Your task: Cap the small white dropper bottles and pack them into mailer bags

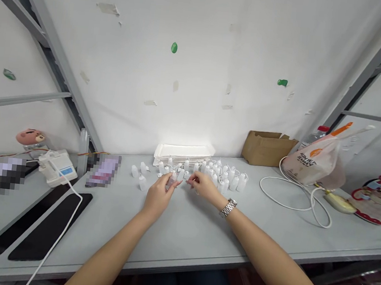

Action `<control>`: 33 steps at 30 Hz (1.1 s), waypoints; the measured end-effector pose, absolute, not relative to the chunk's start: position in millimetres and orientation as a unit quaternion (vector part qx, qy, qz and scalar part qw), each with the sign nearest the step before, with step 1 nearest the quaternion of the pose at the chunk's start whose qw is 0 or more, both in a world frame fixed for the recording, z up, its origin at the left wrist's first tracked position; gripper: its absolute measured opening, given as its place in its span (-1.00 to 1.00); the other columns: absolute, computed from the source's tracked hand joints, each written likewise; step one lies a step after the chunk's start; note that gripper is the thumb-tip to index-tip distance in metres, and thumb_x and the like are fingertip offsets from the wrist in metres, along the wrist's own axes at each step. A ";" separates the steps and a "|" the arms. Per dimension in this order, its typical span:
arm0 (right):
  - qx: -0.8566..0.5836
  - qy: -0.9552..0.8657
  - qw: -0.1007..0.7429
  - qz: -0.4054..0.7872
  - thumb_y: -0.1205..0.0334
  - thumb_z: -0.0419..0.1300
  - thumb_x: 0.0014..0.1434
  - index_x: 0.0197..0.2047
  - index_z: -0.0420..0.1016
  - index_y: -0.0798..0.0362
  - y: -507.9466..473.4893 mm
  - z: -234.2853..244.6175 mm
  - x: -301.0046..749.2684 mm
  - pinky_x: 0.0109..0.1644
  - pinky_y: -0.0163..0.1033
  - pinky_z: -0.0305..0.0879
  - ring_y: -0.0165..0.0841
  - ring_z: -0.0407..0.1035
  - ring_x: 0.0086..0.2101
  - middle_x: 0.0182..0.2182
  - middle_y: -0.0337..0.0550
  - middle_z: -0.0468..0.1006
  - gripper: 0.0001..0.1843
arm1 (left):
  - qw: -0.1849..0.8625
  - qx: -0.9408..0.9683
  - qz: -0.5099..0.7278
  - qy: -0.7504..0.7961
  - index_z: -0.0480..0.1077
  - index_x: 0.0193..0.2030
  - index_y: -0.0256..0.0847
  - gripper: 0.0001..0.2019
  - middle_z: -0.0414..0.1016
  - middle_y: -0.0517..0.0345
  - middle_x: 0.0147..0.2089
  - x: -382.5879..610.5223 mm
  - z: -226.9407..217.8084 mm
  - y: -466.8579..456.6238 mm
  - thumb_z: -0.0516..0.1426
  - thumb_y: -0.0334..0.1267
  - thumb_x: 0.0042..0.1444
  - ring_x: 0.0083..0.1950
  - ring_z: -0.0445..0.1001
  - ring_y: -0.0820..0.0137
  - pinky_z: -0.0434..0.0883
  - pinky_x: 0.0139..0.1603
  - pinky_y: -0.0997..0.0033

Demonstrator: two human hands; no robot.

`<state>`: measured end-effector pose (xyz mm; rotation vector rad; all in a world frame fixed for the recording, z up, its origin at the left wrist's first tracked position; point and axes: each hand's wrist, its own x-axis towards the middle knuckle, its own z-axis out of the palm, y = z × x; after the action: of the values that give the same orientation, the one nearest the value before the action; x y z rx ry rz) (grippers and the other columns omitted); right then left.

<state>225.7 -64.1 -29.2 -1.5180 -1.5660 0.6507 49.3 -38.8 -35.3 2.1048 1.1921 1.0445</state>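
Observation:
My left hand (159, 196) is closed, thumb and fingers around a small translucent plastic squeeze bottle (173, 177). Just to its right, my right hand (203, 184) has its fingertips pinched together; whatever lies between them is too small to make out. A metal-banded watch (228, 207) is on my right wrist. Beyond and to the right of the hands stands a cluster of similar bottles (241, 182), several with thin white nozzle tops. To the left of my left hand, a few more sit apart, among them one squat bottle (142, 183) and one tilted bottle (135, 171).
White stacked trays (184, 151) lie against the wall behind the bottles. Rightward are a cardboard box (267, 150), a plastic bag (314, 160) and a looped white cable (284, 206). On the left, a white power adapter (57, 168) and a black flat panel (50, 227) rest on the grey table (173, 245).

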 end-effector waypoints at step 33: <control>-0.427 -0.408 0.637 0.495 0.05 0.33 -0.16 -0.46 0.38 0.10 -74.6 -9.9 215.7 -0.27 -0.24 0.32 -0.44 0.38 -0.50 -0.53 -0.25 0.47 -0.68 | 0.687 0.555 0.344 0.319 0.41 -0.09 -0.27 -0.57 0.43 -0.11 0.04 53.4 -18.3 -41.1 0.26 -0.14 -0.12 -0.01 0.45 0.20 0.47 -0.39 0.48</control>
<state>215.7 -74.6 -9.9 -0.9750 -0.9327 1.1316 53.4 -41.1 -18.3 1.2416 0.7149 0.7712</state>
